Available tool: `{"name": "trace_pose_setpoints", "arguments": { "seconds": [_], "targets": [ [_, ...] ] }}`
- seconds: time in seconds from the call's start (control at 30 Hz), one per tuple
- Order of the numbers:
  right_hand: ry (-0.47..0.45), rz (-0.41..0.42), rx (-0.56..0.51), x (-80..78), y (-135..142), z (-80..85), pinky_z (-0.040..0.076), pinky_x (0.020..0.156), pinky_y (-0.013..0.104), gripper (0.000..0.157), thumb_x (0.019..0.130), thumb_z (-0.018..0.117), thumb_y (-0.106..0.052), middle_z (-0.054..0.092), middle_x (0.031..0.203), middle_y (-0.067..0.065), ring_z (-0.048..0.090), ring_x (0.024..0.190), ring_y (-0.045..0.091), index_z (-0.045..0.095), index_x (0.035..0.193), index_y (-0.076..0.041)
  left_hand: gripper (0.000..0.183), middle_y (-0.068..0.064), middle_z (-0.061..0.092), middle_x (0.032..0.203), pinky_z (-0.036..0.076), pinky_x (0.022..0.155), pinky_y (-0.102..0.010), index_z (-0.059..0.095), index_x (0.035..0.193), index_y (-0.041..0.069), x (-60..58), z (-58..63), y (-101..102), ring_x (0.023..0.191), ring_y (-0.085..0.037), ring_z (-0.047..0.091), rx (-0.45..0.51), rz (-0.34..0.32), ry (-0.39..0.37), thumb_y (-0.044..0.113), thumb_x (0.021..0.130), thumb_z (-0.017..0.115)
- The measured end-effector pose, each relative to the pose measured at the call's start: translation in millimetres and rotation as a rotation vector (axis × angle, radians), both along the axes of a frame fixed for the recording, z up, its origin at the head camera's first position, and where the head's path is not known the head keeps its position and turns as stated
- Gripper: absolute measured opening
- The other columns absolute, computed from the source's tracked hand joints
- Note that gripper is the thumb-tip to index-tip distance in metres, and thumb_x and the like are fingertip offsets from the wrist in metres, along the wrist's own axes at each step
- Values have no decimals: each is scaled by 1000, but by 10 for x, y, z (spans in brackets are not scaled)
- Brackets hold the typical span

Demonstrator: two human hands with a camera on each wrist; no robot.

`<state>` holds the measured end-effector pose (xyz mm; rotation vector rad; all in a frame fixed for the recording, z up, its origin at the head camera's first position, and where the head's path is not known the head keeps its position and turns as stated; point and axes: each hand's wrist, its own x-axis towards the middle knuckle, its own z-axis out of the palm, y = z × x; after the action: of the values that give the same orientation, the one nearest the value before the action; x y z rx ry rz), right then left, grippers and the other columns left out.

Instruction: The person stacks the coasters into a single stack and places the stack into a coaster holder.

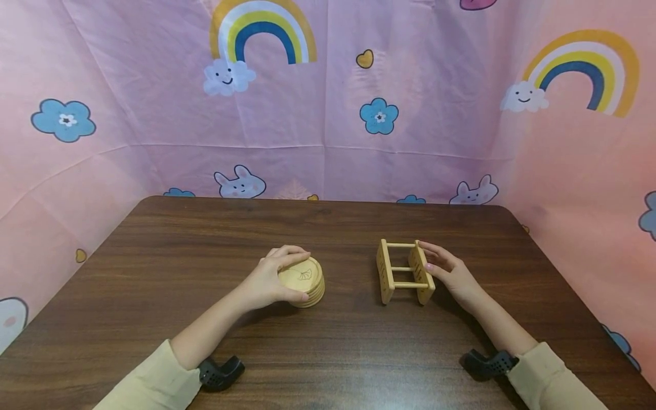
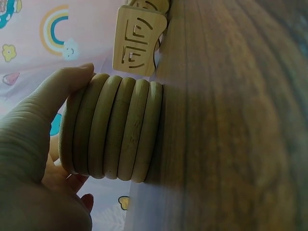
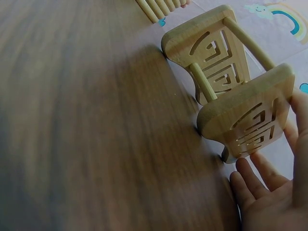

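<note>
In the head view, a stack of round wooden coasters [image 1: 302,276] stands on the table, its top one marked with a fan-like leaf drawing. My left hand [image 1: 271,277] grips the stack from the left, thumb at the near side and fingers round the far side. Several coaster edges [image 2: 111,127] show one on another in the left wrist view. To the right stands a wooden coaster holder [image 1: 405,285], two cut-out side panels joined by rods. Against its right panel [image 3: 255,115], my right hand [image 1: 453,275] rests relaxed fingers on the outer face.
A dark wood-grain table [image 1: 338,353] carries both things, with a gap of bare tabletop between them. Behind and beside it hangs a pink and purple cloth [image 1: 328,114] printed with rainbows, flowers and rabbits. Black bands [image 1: 221,373] sit on both wrists.
</note>
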<state>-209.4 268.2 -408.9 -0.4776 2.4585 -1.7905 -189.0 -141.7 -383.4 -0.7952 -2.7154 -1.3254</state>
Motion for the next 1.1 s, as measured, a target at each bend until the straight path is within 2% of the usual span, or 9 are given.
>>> {"name": "trace_pose_setpoints", "arguments": {
  "seconds": [0.07,0.13,0.23,0.33,0.43,0.57,0.73,0.93,1.1],
  "targets": [
    [3,-1,3,2,1,4,36,98,33,49,97,57,-16,42,143,17,40,127,31,42,143,-6,81,3,50,132,21,97,-59,58,132,7,0,-2,0,124,-25,37,2,0,1,31,61,90],
    [3,0,0,4,0,8,37,97,31,49,97,57,-16,42,143,17,40,127,30,42,143,-6,82,3,50,133,20,97,-59,58,132,7,0,-5,-3,124,-24,36,2,0,1,30,61,90],
    [3,-3,-10,7,-2,13,34,100,39,48,97,57,-15,41,143,18,40,128,31,43,143,-6,84,3,49,134,19,98,-60,57,134,7,-4,-5,-8,125,-24,35,3,-1,-4,29,60,90],
    [5,-3,-20,12,-11,28,29,102,51,49,98,56,-16,41,143,19,38,129,33,42,143,-5,85,2,48,136,15,99,-65,55,135,7,-6,9,-13,126,-25,34,11,-7,-3,30,61,90],
    [10,-7,-20,16,-16,48,27,103,54,49,98,56,-17,42,143,19,38,129,34,42,143,-5,85,0,47,136,9,98,-72,55,135,8,-8,25,-22,127,-27,34,15,-11,12,32,61,90],
    [18,-20,-15,24,-19,74,33,102,43,51,98,56,-18,42,142,18,42,127,29,41,144,-5,85,1,47,136,10,98,-73,55,136,10,-11,33,-43,127,-27,34,12,-6,24,34,62,90],
    [44,-23,-46,42,-24,120,40,93,22,49,99,54,-14,42,141,21,43,126,30,40,143,0,84,-1,46,137,17,99,-66,53,137,11,-2,75,-74,128,-26,33,21,-7,29,33,64,89],
    [136,-50,-72,74,-44,192,41,92,19,44,98,53,-6,47,138,20,45,126,25,44,140,1,84,-4,45,138,24,99,-63,51,139,10,27,147,-115,128,-29,33,31,-8,42,32,67,88],
    [207,-74,-149,96,-84,264,44,91,20,41,97,53,-1,54,134,14,48,123,18,46,136,5,84,-8,44,139,29,98,-63,49,140,9,55,161,-157,128,-32,34,41,-1,43,29,69,87]
  ]
}}
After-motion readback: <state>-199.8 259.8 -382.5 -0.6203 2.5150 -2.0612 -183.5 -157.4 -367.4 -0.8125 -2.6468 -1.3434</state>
